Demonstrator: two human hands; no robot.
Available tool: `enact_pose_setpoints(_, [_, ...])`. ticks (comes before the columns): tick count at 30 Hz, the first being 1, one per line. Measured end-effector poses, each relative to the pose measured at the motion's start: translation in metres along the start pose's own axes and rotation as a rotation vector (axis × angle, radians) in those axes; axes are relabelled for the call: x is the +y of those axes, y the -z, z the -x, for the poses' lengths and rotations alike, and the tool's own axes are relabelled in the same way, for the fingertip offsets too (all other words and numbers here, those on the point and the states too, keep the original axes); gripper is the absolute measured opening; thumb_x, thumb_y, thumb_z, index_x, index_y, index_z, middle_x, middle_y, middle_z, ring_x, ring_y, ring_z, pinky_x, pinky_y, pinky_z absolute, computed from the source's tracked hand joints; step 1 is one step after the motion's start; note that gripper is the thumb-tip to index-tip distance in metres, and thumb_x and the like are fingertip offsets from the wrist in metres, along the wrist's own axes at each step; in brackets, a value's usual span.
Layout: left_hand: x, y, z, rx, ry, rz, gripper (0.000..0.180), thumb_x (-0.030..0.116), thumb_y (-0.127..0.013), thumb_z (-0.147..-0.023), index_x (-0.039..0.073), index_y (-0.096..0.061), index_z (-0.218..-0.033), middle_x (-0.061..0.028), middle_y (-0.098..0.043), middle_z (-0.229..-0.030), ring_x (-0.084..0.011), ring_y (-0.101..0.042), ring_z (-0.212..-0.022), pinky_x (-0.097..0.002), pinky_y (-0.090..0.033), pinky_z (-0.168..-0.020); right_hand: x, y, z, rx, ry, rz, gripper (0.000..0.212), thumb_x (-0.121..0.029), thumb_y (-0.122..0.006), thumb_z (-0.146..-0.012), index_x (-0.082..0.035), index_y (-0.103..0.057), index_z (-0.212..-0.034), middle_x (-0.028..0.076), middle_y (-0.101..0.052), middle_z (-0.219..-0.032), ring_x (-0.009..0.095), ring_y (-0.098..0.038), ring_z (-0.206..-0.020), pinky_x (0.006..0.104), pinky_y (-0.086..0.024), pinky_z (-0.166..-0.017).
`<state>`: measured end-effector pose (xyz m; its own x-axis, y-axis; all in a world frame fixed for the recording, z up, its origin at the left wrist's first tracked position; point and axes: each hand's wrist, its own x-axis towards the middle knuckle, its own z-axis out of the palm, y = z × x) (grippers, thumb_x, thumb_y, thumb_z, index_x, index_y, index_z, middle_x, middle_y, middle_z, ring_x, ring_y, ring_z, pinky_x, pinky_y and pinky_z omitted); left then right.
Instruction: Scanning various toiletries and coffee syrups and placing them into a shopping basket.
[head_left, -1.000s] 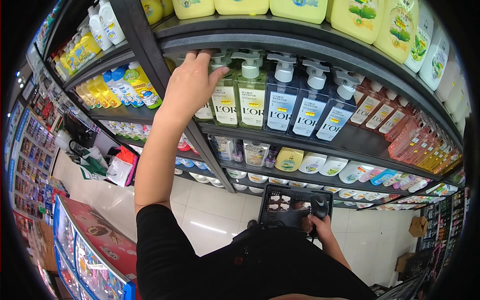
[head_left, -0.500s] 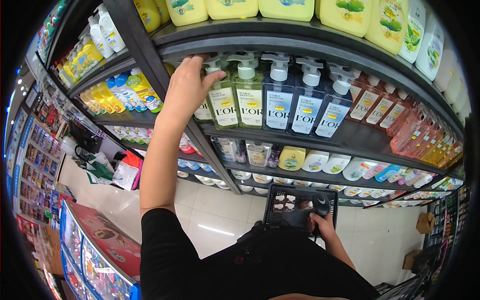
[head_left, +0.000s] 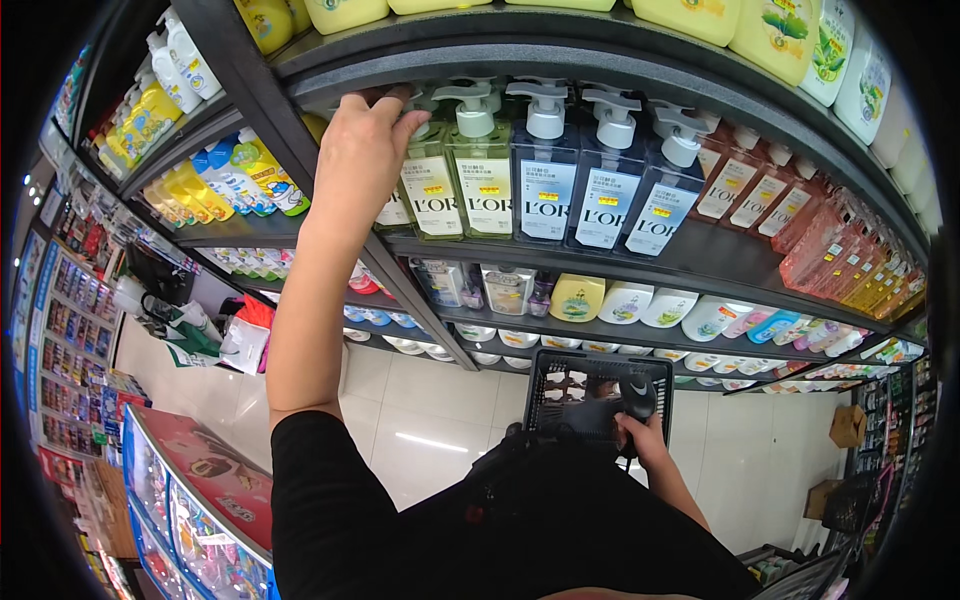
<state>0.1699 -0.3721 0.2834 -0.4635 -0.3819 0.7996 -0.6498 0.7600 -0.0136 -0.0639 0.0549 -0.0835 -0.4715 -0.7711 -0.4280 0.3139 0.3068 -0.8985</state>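
Observation:
My left hand (head_left: 362, 139) reaches up to the shelf, its fingers curled round the top of a green pump bottle (head_left: 432, 190) at the row's left end. The thumb lies by the pump head; the fingertips are partly hidden. A second green pump bottle (head_left: 486, 185) stands to its right, followed by several dark blue pump bottles (head_left: 546, 180) with pale labels. Low down, my right hand (head_left: 642, 436) is wrapped round the handle of a black handheld scanner (head_left: 637, 397), held above a black plastic basket (head_left: 532, 385).
Reddish bottles (head_left: 740, 190) continue the row to the right. Yellow jugs (head_left: 690, 18) line the shelf above, close over the pumps. More bottles (head_left: 577, 298) fill the lower shelf. A black upright post (head_left: 250, 90) stands left of my hand. A red-topped display case (head_left: 205, 450) sits lower left.
The view has shifted slightly, and the shelves sit a little higher and further left. My left hand stays at the green bottle's top; my right hand still holds the scanner.

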Motion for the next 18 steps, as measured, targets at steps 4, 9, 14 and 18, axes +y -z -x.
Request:
enact_pose_setpoints(4, [0.000,-0.001,-0.002,-0.004,0.004,-0.012,0.031,0.031,-0.074,-0.096,0.005,-0.075,-0.113,-0.0220,-0.062,-0.091,-0.0420,-0.066,-0.084,-0.0479,-0.054,-0.075,-0.002,-0.001,-0.002,0.002,-0.004,-0.012,0.017,-0.011,-0.071,-0.093,-0.007,-0.062,-0.079,0.003,-0.059,-0.065,0.015,-0.057,-0.053,0.0303,-0.044,-0.051])
enact_pose_setpoints(9, [0.000,-0.004,0.000,0.072,-0.040,0.051,0.033,0.029,-0.074,-0.096,0.003,-0.074,-0.116,-0.0197,-0.063,-0.089,-0.0401,-0.065,-0.082,-0.0465,-0.053,-0.076,-0.010,-0.004,-0.004,0.002,0.001,-0.004,0.018,-0.012,-0.072,-0.092,-0.007,-0.062,-0.079,0.003,-0.059,-0.064,0.016,-0.057,-0.052,0.0310,-0.045,-0.050])
enact_pose_setpoints(14, [0.008,0.017,0.007,-0.118,0.130,0.077,0.046,0.027,-0.078,-0.093,0.002,-0.066,-0.129,-0.0195,-0.063,-0.115,-0.0287,-0.065,-0.075,-0.0411,-0.054,-0.072,-0.010,0.001,-0.007,-0.032,0.000,-0.078,0.014,-0.010,-0.077,-0.090,-0.002,-0.066,-0.086,0.003,-0.063,-0.072,0.014,-0.059,-0.053,0.0287,-0.046,-0.047])
enact_pose_setpoints(18, [0.010,0.029,0.037,-0.002,0.104,0.246,0.051,0.020,-0.080,-0.091,0.004,-0.062,-0.135,-0.0170,-0.060,-0.131,-0.0178,-0.061,-0.067,-0.0321,-0.052,-0.065,-0.004,0.008,-0.009,-0.025,0.023,-0.083,0.013,-0.009,-0.076,-0.090,-0.003,-0.066,-0.086,0.004,-0.063,-0.071,0.014,-0.059,-0.053,0.0285,-0.046,-0.047])
